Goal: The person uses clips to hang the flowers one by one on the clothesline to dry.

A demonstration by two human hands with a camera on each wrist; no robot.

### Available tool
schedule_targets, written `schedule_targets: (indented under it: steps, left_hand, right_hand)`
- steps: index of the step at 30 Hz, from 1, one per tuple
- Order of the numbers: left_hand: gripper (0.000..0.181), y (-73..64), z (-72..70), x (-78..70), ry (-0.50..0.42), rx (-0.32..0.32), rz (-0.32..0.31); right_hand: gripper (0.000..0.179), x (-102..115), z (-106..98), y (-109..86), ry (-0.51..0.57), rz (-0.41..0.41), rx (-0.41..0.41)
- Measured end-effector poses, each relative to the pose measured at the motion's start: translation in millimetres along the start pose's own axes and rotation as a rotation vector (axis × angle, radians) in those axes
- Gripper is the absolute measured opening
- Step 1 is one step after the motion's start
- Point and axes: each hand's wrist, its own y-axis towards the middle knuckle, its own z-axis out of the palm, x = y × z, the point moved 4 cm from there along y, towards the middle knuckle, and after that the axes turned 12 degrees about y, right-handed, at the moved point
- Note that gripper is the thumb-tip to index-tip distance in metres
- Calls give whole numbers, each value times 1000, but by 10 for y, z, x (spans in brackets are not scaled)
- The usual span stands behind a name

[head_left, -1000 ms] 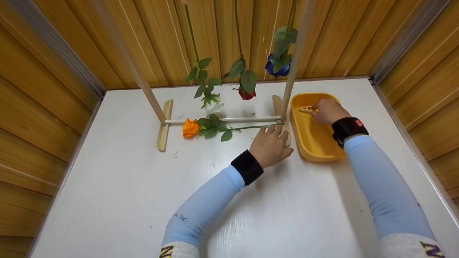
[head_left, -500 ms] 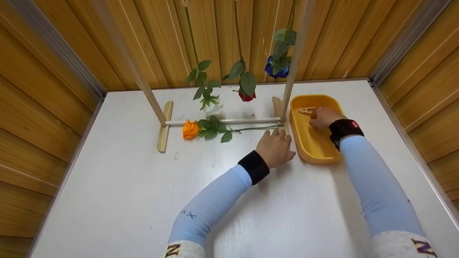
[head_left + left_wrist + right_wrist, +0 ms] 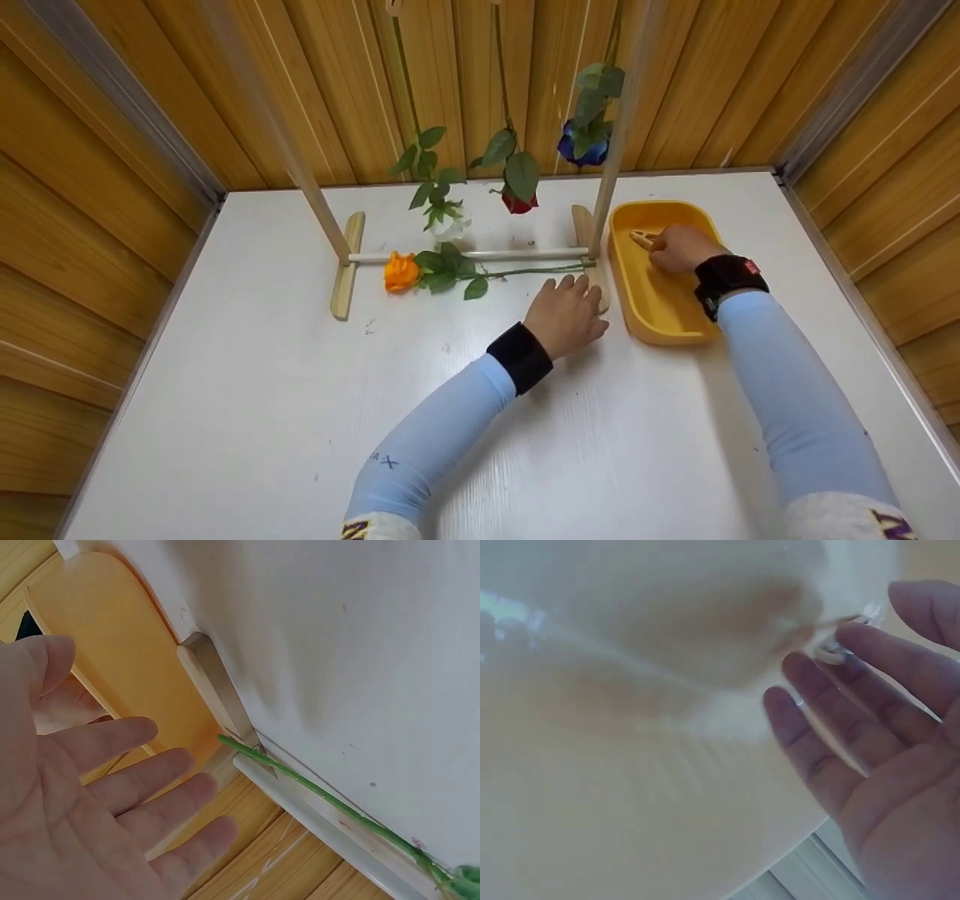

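My right hand is inside the yellow tray, pinching a wooden clothespin at its fingertips. Blur in the right wrist view hides most of the clothespin. Fingers extended, my left hand hovers over the white table just in front of a rose stem's end, holding nothing. The left wrist view shows that open palm apart from the green stem. This orange rose lies flat along the stand's lower white bar, its bloom to the left.
A wooden stand rises with a left post and a right post. Between them hang a white rose, a red rose and a blue rose, heads down. Wood-look walls enclose the table.
The clothespin has tilted from nearly level to slanting in my right hand, which has shifted slightly nearer me. My left hand moved a little right, then back left, off the stem's end.
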Motion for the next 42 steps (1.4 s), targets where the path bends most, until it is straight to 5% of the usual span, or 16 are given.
schedule_targets:
  steps: [9,16,30,42]
  left_hand:
    - [57,-153,39,128,-144,-25,-58]
    - [55,-353,56,234,-189,-114,-101]
    - [53,-743,-25,421,-508,-287,-198]
    - [50,-1036,-1,552,-640,-442,-274]
  right_hand:
    - [36,1,-63,-142,140,-33,-117]
    - [36,20,-67,-369,272,-39,-218]
    - [13,443,95,-924,547,-283,-596]
    - [6,999,576,-1101,776,-394,-593]
